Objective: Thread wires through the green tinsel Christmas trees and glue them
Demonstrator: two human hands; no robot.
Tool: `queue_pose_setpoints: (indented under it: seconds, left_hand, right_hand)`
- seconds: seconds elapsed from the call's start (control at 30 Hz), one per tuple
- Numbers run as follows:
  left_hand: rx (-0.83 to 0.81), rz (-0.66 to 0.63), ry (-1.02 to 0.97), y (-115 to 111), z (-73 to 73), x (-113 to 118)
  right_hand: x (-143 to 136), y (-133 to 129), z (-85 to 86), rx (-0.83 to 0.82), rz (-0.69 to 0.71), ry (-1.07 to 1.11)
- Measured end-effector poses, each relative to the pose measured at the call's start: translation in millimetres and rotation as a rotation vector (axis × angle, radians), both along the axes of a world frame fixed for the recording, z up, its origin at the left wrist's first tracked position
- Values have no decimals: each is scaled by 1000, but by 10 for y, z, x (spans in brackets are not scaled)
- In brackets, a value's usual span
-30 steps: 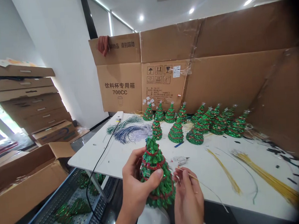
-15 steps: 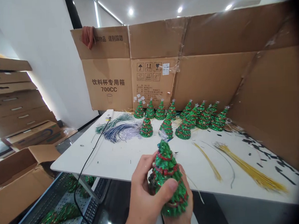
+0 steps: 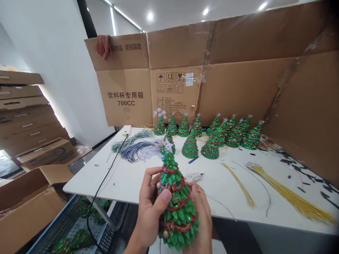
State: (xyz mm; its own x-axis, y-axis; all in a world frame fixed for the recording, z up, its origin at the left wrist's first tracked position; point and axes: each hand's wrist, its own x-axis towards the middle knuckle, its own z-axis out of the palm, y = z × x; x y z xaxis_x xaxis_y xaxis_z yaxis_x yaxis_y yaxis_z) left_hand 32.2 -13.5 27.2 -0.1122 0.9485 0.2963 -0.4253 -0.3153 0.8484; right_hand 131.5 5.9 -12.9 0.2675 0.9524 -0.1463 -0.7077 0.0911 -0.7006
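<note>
A small green Christmas tree (image 3: 179, 202) with red garlands and beads is held upright in front of me, a clear star on its tip. My left hand (image 3: 149, 207) grips its left side, the thumb pressed on the front. Against the right side and lower part lies my right hand (image 3: 201, 212), its fingers partly behind the tree. A thin pale wire (image 3: 219, 203) runs from near the right fingertips out to the right; whether they pinch it is unclear. Just beyond the tree, a white tool with a dark tip (image 3: 195, 177) rests on the table.
Several finished-looking trees (image 3: 189, 145) stand along the back of the white table (image 3: 118, 184). Blue wires (image 3: 132, 151), green wires and a yellow bundle (image 3: 289, 191) lie around. Black scraps are scattered right. Cardboard (image 3: 235, 89) walls the back. A crate (image 3: 93, 248) is lower left.
The tree has shifted left and turned, and its star now shows clearly. Both hands have moved left with it. The white tool behind it has come into view.
</note>
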Motion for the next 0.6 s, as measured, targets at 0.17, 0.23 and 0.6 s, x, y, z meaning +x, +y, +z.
queue_pose_setpoints:
  seconds: [0.17, 0.23, 0.6]
  left_hand:
    - [-118, 197, 70, 18, 98, 22]
    - [-121, 252, 172, 20, 85, 65]
    - [-9, 273, 532, -15, 35, 65]
  right_hand:
    - [23, -7, 62, -81, -249, -124]
    - [17, -10, 79, -28, -278, -132]
    - [148, 143, -120, -16, -155, 34]
